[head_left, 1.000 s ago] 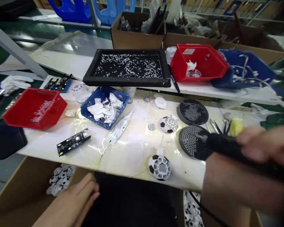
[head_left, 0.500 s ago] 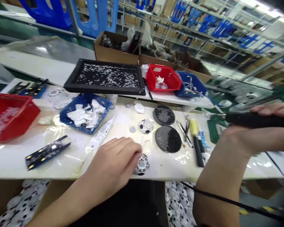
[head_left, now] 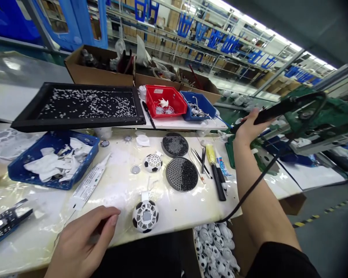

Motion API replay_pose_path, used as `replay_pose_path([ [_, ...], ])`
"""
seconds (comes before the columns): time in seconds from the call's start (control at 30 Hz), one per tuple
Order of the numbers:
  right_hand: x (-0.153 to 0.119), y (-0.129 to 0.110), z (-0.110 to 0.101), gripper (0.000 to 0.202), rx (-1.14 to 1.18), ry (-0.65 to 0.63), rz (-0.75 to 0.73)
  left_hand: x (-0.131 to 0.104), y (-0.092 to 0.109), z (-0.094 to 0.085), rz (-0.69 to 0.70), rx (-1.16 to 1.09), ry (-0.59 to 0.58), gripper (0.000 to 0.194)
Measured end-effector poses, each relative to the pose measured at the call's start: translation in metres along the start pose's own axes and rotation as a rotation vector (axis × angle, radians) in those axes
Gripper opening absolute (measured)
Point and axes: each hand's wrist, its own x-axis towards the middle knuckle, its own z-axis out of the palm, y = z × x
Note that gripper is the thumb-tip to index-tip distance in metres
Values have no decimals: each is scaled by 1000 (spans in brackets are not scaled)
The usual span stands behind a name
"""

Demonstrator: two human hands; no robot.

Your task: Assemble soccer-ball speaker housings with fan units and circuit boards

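My right hand (head_left: 249, 127) is raised at the right, wrapped around a long black corded tool (head_left: 278, 109). Its kind is unclear; a black cable runs from its far end down past my forearm. My left hand (head_left: 88, 235) is over the table's front edge, fingers loosely curled, with nothing visible in them. Just right of it sits a small black-and-white football-patterned ball (head_left: 145, 217) with a square grey part in its openwork top. Behind that lies a similar half shell (head_left: 153, 163), beside a round silvery disc (head_left: 135, 169).
Two round dark trays (head_left: 181, 174) hold small black pieces. Tweezers, a yellow-wrapped tool (head_left: 217, 172) and a glue tube (head_left: 88, 181) lie about. A blue bin (head_left: 94, 144), a black tray (head_left: 20, 123) and a red bin (head_left: 181, 102) stand behind. Below is a box of football-patterned pieces (head_left: 216, 247).
The view has swung to the right. My left hand has moved away from the ball, which now shows whole. My right hand still holds the black tool, now farther forward over the table's right end.
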Motion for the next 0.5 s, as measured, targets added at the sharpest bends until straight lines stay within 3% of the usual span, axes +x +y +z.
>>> replay_pose_path([
  [0.2, -4, 28, -6, 42, -69, 1, 42, 2, 2, 0, 15, 48, 35, 17],
  [0.5, -24, 11, -34, 38, -26, 3, -29, -4, -1, -4, 22, 82, 60, 19],
])
